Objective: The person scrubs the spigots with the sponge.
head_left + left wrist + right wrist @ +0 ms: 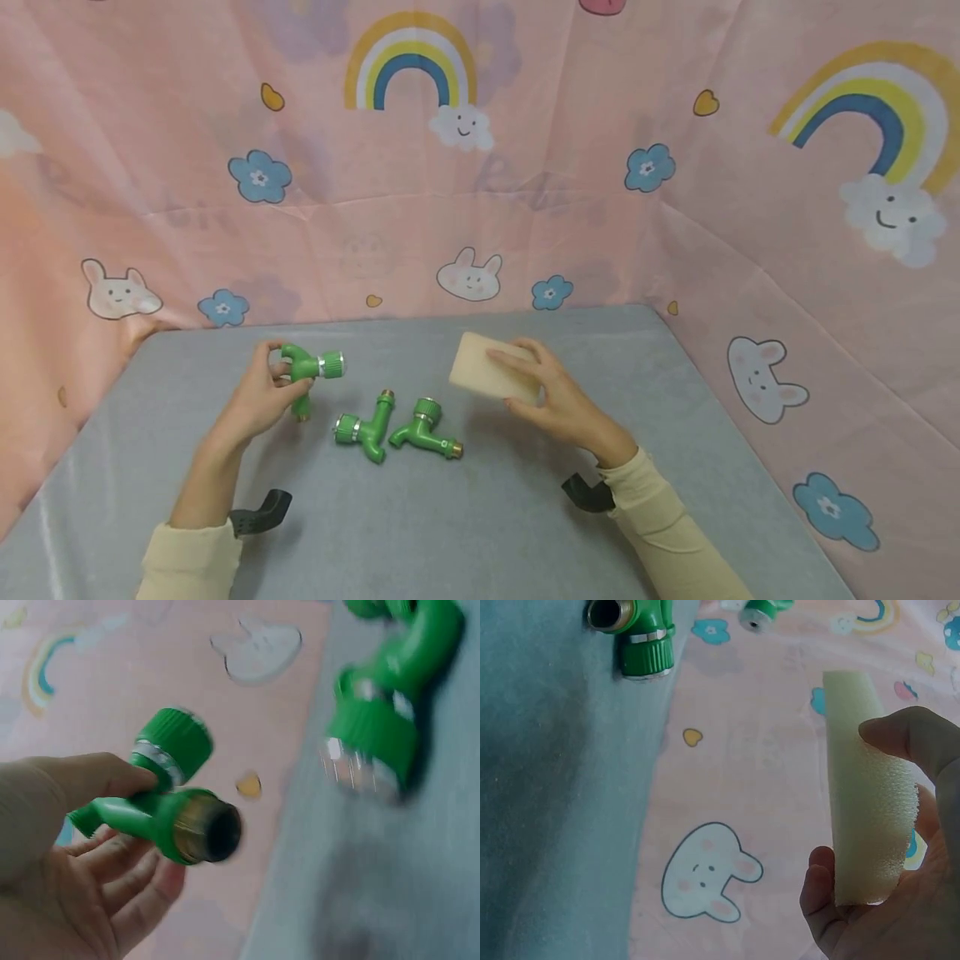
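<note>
My left hand [262, 396] grips a green faucet [303, 365] above the left part of the table. In the left wrist view the thumb presses the body of this faucet [142, 814], and its brass threaded end faces the camera. My right hand [558, 396] holds a cream sponge block [491, 365] by its edges, raised over the table. Seen in the right wrist view, the sponge [866, 787] stands on edge between thumb and fingers. Between the hands, two more green faucets lie on the table: one on the left [365, 429], one on the right [427, 432].
A grey cloth covers the table [420, 533]. Pink printed fabric [540, 225] hangs behind it and along the right side. Black curved pieces stick out by the left wrist [262, 512] and by the right wrist [588, 493].
</note>
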Tool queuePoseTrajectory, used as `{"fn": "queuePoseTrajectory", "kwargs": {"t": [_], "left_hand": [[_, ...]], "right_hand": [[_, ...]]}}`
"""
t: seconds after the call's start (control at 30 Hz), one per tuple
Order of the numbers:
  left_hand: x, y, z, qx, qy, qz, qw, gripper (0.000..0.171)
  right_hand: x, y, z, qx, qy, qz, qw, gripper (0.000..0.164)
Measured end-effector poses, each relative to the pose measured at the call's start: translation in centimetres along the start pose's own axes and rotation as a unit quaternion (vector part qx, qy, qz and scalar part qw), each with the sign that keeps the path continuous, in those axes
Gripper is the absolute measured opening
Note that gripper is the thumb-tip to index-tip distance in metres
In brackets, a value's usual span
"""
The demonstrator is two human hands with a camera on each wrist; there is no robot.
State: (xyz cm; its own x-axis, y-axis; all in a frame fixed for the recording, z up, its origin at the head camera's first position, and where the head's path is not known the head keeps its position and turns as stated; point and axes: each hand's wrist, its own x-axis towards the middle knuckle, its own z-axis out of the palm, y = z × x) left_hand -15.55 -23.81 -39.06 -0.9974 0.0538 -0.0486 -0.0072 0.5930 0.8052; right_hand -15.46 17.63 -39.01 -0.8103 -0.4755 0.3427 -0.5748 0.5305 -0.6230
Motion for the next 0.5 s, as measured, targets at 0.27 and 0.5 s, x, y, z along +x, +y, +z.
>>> {"fn": "queuePoseTrajectory", "kwargs": {"t": [0.27, 0.5], "left_hand": [[-0.8, 3.7, 3.3, -0.042, -0.009, 0.041, 0.9983, 0.067], [-1.3, 5.5, 7.8, -0.12, -0.083, 0.071, 0.9867, 0.048]], "right_hand": [[0.1, -0.7, 0.8, 0.014, 0.018, -0.019, 1.0, 0.062], [0.1, -1.5, 2.2, 0.026, 0.007, -0.059, 0.998, 0.061]]}}
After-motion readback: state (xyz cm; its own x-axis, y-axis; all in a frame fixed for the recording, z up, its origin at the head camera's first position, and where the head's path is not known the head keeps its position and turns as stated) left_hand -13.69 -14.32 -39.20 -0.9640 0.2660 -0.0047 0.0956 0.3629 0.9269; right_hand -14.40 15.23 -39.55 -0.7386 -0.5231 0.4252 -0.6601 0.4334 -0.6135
